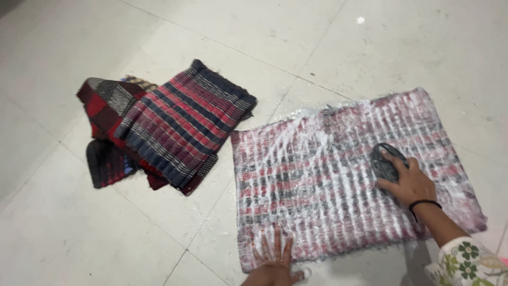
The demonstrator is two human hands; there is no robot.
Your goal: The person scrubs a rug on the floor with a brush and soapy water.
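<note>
A red, grey and white striped mat (328,175) lies flat on the tiled floor, covered in white soap foam. My right hand (410,182) grips a dark oval scrubbing brush (385,161) and presses it on the mat's right part. A black band circles that wrist, and a floral sleeve shows at the lower right. My left hand (272,259) rests flat with fingers spread on the mat's near edge, holding nothing.
A pile of folded striped mats (169,124) in red, navy and black lies on the floor to the left, close to the foamy mat's corner. Pale floor tiles (79,228) with thin grout lines surround everything; foam has spilled past the mat's far edge.
</note>
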